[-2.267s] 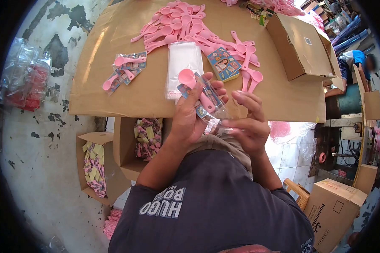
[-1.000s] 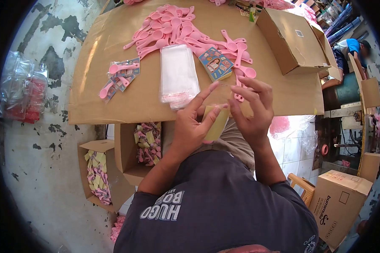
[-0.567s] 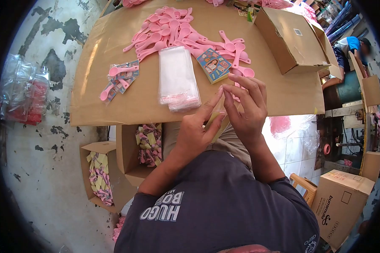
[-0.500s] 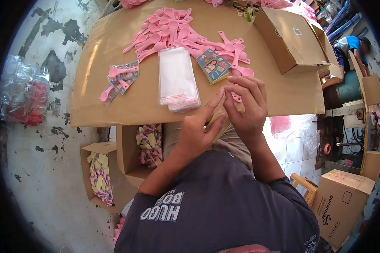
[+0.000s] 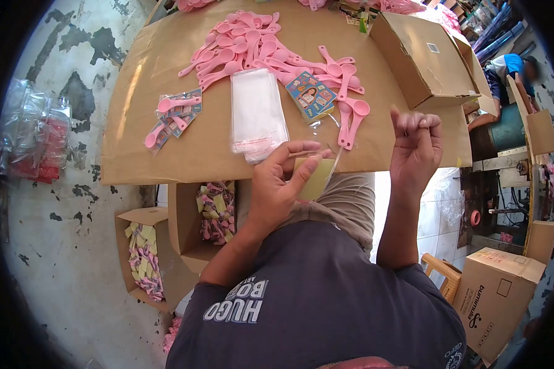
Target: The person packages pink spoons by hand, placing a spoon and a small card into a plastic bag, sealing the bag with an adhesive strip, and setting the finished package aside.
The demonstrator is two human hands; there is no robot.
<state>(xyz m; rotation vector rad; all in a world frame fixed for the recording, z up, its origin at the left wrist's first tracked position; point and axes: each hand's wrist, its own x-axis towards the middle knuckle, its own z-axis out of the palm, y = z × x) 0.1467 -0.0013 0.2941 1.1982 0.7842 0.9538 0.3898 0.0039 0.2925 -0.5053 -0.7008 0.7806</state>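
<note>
As left hand (image 5: 278,186) holds card (image 5: 314,179), right (image 5: 417,147) curled

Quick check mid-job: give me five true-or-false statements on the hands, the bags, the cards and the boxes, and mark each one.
1. The left hand holds a packet with a pale yellow side. True.
2. The right hand is holding a pink spoon. False: it is raised apart from the packet, fingers curled, with no spoon showing.
3. The clear bags lie between the group of spoon packets and the blue-topped card stack. True.
4. The card stack lies inside the cardboard box on the table. False: it lies on the table, outside that box.
5. The leftmost floor box holds pink and yellow items. True.
</note>
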